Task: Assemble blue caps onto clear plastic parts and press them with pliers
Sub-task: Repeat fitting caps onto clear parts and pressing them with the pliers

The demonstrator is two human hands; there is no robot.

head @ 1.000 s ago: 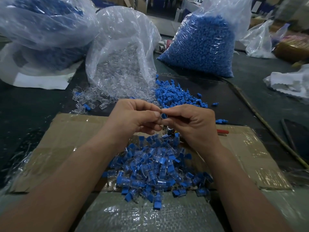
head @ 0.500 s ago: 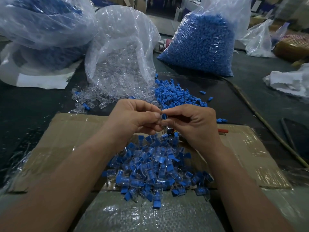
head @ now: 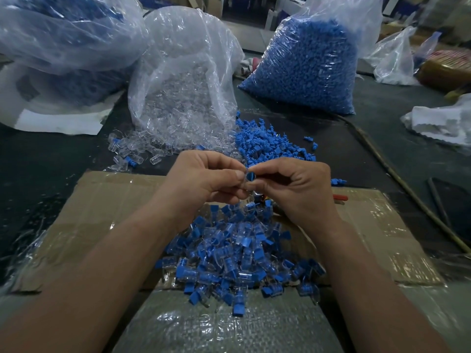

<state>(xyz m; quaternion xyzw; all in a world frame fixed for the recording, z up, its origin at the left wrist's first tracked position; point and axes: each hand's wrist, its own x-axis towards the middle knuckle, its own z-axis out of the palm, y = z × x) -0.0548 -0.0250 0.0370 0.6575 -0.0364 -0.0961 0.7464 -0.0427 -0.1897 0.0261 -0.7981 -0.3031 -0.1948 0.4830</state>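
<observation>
Two hands, left and right. One blue cap and one clear part at the fingertips. Three large plastic bags: one of clear parts, one of blue caps, one of blue pieces at far left. One cardboard sheet. One heap of assembled pieces, one heap of loose blue caps and one scatter of loose clear parts, each too many to count. One red-handled tool, mostly hidden.
</observation>
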